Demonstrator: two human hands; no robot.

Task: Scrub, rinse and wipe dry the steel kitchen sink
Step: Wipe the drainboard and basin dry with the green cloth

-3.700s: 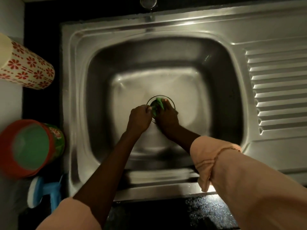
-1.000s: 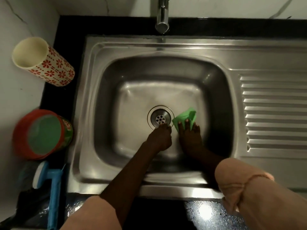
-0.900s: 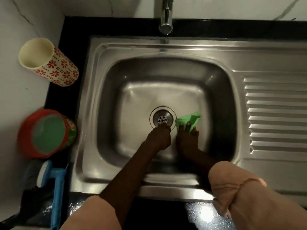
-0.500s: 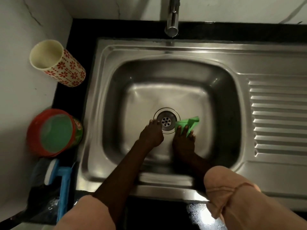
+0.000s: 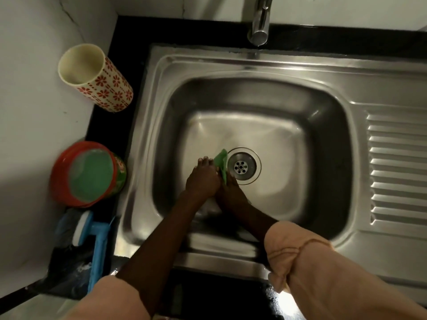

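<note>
Below, line by line:
Sink: the steel sink (image 5: 265, 63) is set into a black worktop (image 5: 129, 42) against a pale wall; its square basin lies under the head camera, with a ribbed draining board (image 5: 397, 169) on its right.
Drain: a round strainer (image 5: 241, 166) with small holes sits in the middle of the basin floor.
Tap: a steel spout (image 5: 258, 31) hangs over the back rim of the sink, above the basin.
Cloth: a small green scrub cloth (image 5: 221, 162) lies on the basin floor, just left of the strainer and touching its ring.
Left hand: the left hand (image 5: 202, 180) is down on the basin floor just left of the cloth, fingers loosely bent and pointing away from the person; it holds nothing that can be seen, though its fingertips sit right beside the cloth's edge.
Right hand: the right hand (image 5: 231, 191) presses the near part of the cloth to the steel, just below the strainer; its fingers are mostly hidden by the cloth and by the left hand, so how far they curl cannot be told.
Arms: both forearms reach in over the front rim, the two hands touching each other, with peach sleeves (image 5: 298, 255) pushed up.
Left of the sink: a cream tumbler with red flowers (image 5: 101, 79) stands at the back, a red tub holding green paste (image 5: 90, 174) nearer, and a blue-handled brush (image 5: 92, 239) at the front corner.
</note>
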